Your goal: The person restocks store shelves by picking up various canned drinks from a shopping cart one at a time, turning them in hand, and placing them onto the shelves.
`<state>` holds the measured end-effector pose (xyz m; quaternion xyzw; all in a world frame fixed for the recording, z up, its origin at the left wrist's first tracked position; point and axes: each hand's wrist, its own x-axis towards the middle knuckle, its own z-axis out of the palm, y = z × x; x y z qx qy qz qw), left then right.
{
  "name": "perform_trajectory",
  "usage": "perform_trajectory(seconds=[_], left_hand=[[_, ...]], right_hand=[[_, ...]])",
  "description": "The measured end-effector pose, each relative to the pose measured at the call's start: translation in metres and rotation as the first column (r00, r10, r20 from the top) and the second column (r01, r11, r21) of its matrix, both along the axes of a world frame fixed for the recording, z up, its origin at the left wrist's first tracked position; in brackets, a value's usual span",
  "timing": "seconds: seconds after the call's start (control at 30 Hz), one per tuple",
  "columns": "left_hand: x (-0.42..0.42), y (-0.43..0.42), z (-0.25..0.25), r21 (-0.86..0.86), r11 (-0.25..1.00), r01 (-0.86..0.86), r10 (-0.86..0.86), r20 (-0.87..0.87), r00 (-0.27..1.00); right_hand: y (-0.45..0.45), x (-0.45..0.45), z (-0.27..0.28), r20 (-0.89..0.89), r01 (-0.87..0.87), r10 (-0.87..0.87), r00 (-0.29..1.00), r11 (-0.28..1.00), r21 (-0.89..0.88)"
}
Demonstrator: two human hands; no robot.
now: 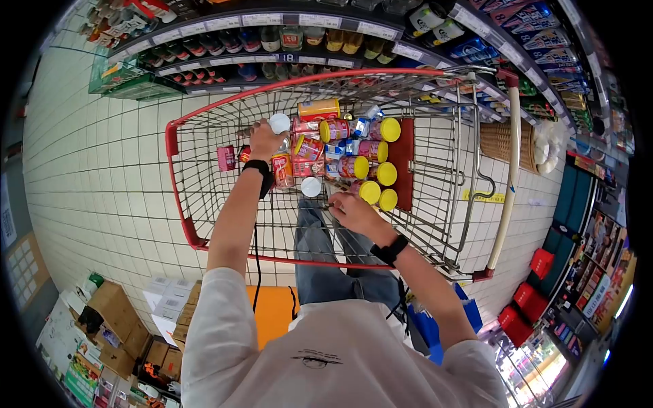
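Note:
A shopping cart [299, 82] with a red rim holds packages and jars. My left hand [265, 141] reaches into it, its fingers at a white-lidded container [279, 123] and partly hidden; whether it grips this is unclear. Beside that hand lies an orange-red package [282, 170]. My right hand [352, 212] is bent over the lower part of the cart, near a white round lid [311, 187] and a yellow-lidded jar [369, 192]; its fingertips are too small to read. Several more yellow-lidded jars [390, 130] stand to the right, and an orange canister [319, 109] lies at the top.
Shelves of bottles [291, 39] run along the top beyond the cart. A wicker basket [507, 144] stands by the cart handle [511, 163]. Cardboard boxes [119, 313] are at the lower left, red boxes [530, 299] at the lower right.

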<state>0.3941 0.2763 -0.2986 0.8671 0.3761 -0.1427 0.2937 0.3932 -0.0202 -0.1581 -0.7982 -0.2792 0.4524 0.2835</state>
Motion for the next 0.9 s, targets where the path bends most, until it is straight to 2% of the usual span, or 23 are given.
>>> perform_trajectory(seconds=[0.07,0.13,0.2,0.27,0.3,0.33,0.4,0.47,0.53,0.6,0.67,0.73,0.77,0.8,0.83,0.9], left_hand=[[0.005,-0.005,-0.014,-0.080,0.997,0.011,-0.017,-0.070,0.997],[0.005,-0.010,-0.025,0.059,0.996,0.063,-0.065,0.036,0.997],[0.007,-0.017,-0.031,0.048,0.998,0.041,-0.048,0.139,0.989],[0.006,-0.014,-0.040,0.074,0.993,0.088,-0.099,0.157,0.983],[0.008,-0.011,-0.038,0.034,0.996,0.083,-0.087,0.135,0.987],[0.005,-0.011,-0.040,0.102,0.989,0.112,-0.128,0.165,0.978],[0.006,-0.002,-0.039,0.023,0.987,0.160,-0.162,0.129,0.978],[0.009,-0.001,-0.037,0.072,0.984,0.165,-0.174,0.142,0.974],[-0.002,-0.008,-0.030,0.184,0.944,0.272,-0.298,0.130,0.946],[-0.008,-0.006,-0.023,0.304,0.904,0.300,-0.377,0.240,0.895],[-0.015,-0.006,-0.002,0.316,0.916,0.246,-0.356,0.363,0.861],[-0.021,0.003,0.058,0.327,0.897,0.296,-0.427,0.478,0.767],[-0.023,0.001,0.061,0.329,0.908,0.259,-0.399,0.496,0.771],[-0.024,0.002,0.091,0.399,0.869,0.294,-0.476,0.503,0.721],[-0.035,0.009,0.142,0.431,0.857,0.284,-0.492,0.519,0.699],[-0.032,0.000,0.193,0.436,0.853,0.289,-0.505,0.543,0.671]], right_hand=[[-0.002,-0.004,0.006,0.009,0.078,-0.078,0.997,0.997,0.021],[-0.001,-0.005,0.017,0.012,0.082,-0.082,0.997,0.997,0.005],[-0.007,-0.001,0.025,0.003,0.117,-0.118,0.993,0.992,0.051],[-0.014,0.001,0.030,0.030,0.154,-0.156,0.987,0.986,0.067],[-0.013,0.005,0.038,0.024,0.167,-0.169,0.985,0.983,0.076],[-0.010,0.003,0.042,0.005,0.170,-0.171,0.985,0.982,0.084],[-0.016,0.007,0.050,0.070,0.156,-0.166,0.984,0.979,0.128],[-0.017,0.010,0.054,0.065,0.164,-0.174,0.983,0.977,0.138],[-0.020,0.006,0.060,0.054,0.179,-0.189,0.980,0.971,0.159],[-0.025,0.011,0.065,0.090,0.148,-0.171,0.981,0.965,0.218],[-0.032,0.015,0.072,0.099,0.123,-0.149,0.984,0.965,0.232],[-0.028,0.021,0.084,0.101,0.101,-0.131,0.986,0.959,0.263],[-0.030,0.020,0.082,0.101,0.089,-0.119,0.988,0.960,0.265],[-0.028,0.026,0.087,0.094,0.090,-0.123,0.988,0.950,0.300],[-0.020,0.026,0.096,0.096,0.079,-0.126,0.987,0.915,0.395],[-0.011,0.046,0.102,0.093,0.092,-0.150,0.984,0.885,0.457]])
